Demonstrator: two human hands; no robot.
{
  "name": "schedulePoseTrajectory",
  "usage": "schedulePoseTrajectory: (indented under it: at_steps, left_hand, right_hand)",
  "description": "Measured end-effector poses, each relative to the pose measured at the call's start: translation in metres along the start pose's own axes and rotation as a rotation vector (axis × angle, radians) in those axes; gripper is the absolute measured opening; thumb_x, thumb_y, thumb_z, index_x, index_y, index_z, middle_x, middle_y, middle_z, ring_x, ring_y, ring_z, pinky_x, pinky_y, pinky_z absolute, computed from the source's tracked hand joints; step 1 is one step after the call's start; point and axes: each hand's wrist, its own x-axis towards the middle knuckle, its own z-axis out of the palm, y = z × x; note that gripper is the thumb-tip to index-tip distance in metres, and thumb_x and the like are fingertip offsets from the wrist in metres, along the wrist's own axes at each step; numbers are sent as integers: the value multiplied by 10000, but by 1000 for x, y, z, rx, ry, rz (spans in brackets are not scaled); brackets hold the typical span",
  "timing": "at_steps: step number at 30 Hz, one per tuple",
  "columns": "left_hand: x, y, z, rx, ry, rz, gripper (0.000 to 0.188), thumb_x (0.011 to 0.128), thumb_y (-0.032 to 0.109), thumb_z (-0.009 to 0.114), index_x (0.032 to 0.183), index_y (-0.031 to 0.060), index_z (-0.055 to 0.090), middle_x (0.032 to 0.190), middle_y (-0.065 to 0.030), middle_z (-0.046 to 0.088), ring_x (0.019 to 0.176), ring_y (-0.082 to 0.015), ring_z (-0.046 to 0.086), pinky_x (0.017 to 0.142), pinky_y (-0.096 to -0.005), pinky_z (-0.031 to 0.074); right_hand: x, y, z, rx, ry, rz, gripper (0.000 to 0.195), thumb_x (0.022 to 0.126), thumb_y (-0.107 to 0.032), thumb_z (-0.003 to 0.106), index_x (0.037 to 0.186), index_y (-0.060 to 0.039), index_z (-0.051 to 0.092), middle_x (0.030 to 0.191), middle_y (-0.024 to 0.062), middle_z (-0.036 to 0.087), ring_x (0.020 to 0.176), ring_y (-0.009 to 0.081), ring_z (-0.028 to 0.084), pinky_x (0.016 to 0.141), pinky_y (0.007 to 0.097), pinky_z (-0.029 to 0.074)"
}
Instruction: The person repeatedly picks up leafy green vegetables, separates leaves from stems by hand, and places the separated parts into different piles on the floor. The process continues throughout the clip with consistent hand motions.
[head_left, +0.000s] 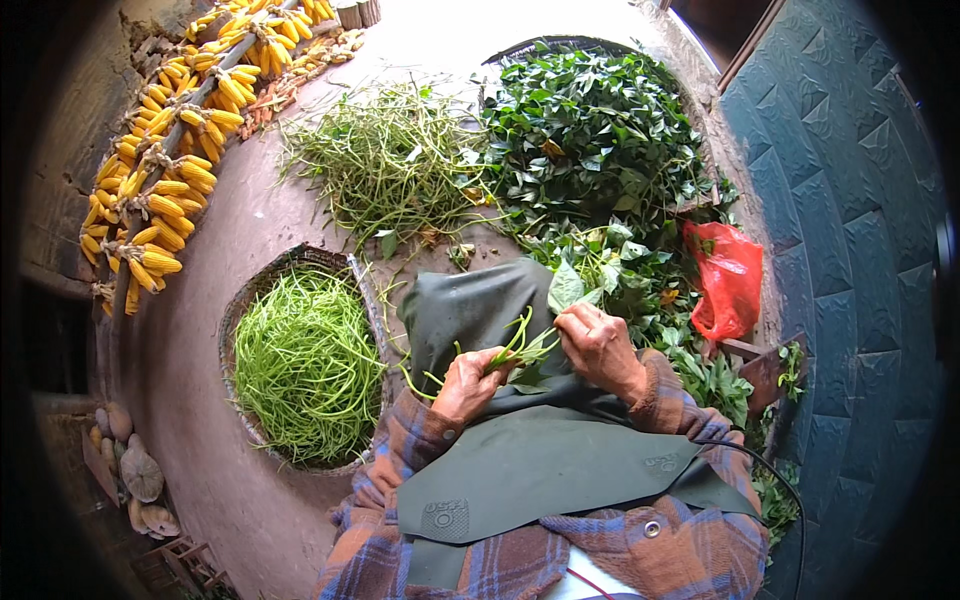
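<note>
My left hand (471, 382) grips a small bunch of green leaf stems (517, 349) above my lap. At the right, my right hand (598, 346) pinches a stem whose broad green leaf (565, 286) stands up past the fingertips. A dark green rubber apron (480, 300) covers my knees beneath both hands. Left of my left hand stands a woven basket (229, 319) heaped with trimmed green stems (307, 367). Beyond my right hand lies loose leafy greenery (637, 262). My fingers partly hide the stems they hold.
Ahead are a tangle of stripped vines (390, 157) and a large pile of leafy vines (585, 135). A red plastic bag (726, 281) lies at the right, near a blue-green panelled surface (832, 300). Corn cobs (161, 202) hang from a pole on the left; pumpkins (141, 472) sit below.
</note>
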Motion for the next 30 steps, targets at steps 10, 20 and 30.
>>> schedulePoseTrajectory:
  at_steps: [10, 20, 30]
  left_hand:
    - [-3, -5, -19, -141, 100, 12, 156, 984, 81, 567, 1017, -14, 686, 731, 64, 523, 676, -35, 430, 603, -205, 375]
    - [-7, 8, -31, -304, 48, -29, 147, 977, 62, 555, 1028, -6, 675, 734, 70, 508, 667, -32, 418, 584, -204, 359]
    - [-4, 6, -26, -320, 70, -1, 146, 970, 49, 565, 1049, -7, 674, 778, 79, 524, 706, -31, 424, 614, -201, 363]
  right_hand:
    - [12, 43, -44, 446, 148, 295, 165, 868, -64, 619, 1024, -12, 637, 796, 64, 592, 699, 169, 577, 641, 303, 485]
    - [11, 22, -6, 155, -200, -12, 162, 813, -63, 700, 966, -93, 655, 891, 73, 601, 765, 276, 644, 672, 361, 528]
    - [12, 23, -1, 143, -26, 149, 95, 857, -97, 561, 903, -15, 571, 834, 159, 593, 759, 358, 621, 672, 418, 509]
